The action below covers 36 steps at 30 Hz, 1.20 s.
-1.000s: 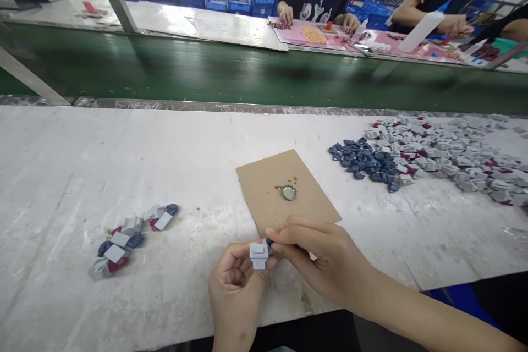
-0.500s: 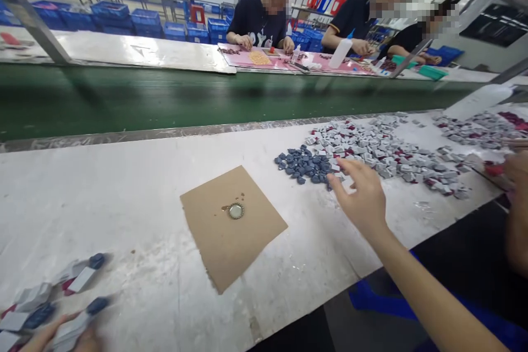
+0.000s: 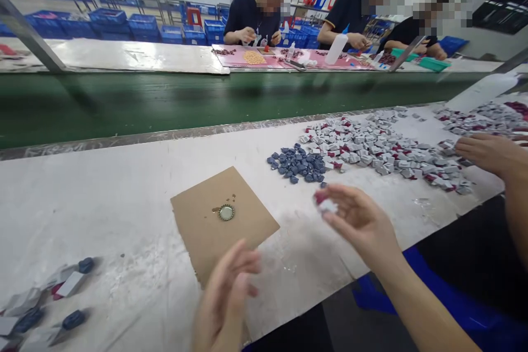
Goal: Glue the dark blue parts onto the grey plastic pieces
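My right hand pinches a small grey and dark red piece between thumb and fingertips, just in front of the pile of dark blue pieces. Over the near edge of a brown cardboard square is my left hand, its fingers loosely curved and apart, with nothing seen in it. A bottle cap lies on the cardboard beside brown liquid drops. Many grey and dark red pieces are heaped behind my right hand. At the lower left lie several joined grey, red and blue pieces.
A neighbour's hand reaches to the heap at the right. A large white bottle lies behind it. Beyond the green belt, several people sit at a far table with pink mats, white bottles and green trays.
My left hand has moved from the lower left to the cardboard's near edge. My right hand has drawn back from the piles with a piece. A neighbour's hand has reached onto the right heap.
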Each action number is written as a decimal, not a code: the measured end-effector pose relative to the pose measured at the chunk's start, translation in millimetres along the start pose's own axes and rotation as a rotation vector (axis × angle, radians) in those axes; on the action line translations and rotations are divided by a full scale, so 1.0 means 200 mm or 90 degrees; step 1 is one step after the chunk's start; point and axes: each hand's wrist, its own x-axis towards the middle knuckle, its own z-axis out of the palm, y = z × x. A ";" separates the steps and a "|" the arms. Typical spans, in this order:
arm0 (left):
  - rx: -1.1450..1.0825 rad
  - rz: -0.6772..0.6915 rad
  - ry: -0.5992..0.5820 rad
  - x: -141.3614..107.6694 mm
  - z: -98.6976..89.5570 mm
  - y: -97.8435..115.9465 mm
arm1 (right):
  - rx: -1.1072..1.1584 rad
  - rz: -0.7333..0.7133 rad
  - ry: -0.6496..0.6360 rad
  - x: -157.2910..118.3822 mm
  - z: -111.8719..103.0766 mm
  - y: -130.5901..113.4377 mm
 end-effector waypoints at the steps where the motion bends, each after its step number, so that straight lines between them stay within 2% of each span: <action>1: -0.059 -0.077 -0.086 0.01 0.07 0.02 | 0.035 -0.030 -0.083 -0.04 0.03 -0.07; 3: -0.129 -0.168 -0.232 0.04 0.16 0.04 | 0.042 -0.111 -0.230 -0.09 0.07 -0.18; 5: -0.148 -0.191 -0.313 0.06 0.16 0.04 | 0.005 -0.192 -0.322 -0.11 0.09 -0.23; 7: -0.160 -0.191 -0.313 0.06 0.12 0.03 | -0.024 -0.248 -0.373 -0.09 0.09 -0.23; 10: -0.197 -0.190 -0.228 0.05 0.06 0.02 | -0.056 -0.273 -0.401 -0.06 0.09 -0.21; 13: -0.192 -0.170 -0.182 0.05 0.04 0.01 | -0.067 -0.254 -0.380 -0.06 0.11 -0.21; 16: -0.186 -0.157 -0.191 0.05 0.05 0.00 | -0.052 -0.260 -0.331 -0.08 0.18 -0.21; 21: -0.280 -0.245 -0.196 0.05 0.04 -0.02 | -0.024 -0.308 -0.264 -0.09 0.29 -0.23; 25: -0.282 -0.247 -0.127 0.05 0.02 -0.02 | -0.014 -0.333 -0.263 -0.10 0.31 -0.22; 29: -0.290 -0.183 -0.038 0.06 0.02 -0.01 | -0.048 -0.305 -0.304 -0.10 0.26 -0.17; 31: -0.298 -0.160 -0.018 0.07 0.02 -0.01 | -0.113 -0.237 -0.227 -0.08 0.21 -0.11; 34: -0.297 -0.169 0.003 0.08 0.01 -0.02 | -0.311 -0.072 0.009 0.01 0.10 0.07; 35: -0.292 -0.177 0.007 0.08 0.00 -0.02 | -0.392 -0.023 0.061 0.04 0.07 0.14; 36: -0.289 -0.185 0.010 0.08 0.00 -0.02 | -0.459 0.011 0.076 0.08 0.04 0.21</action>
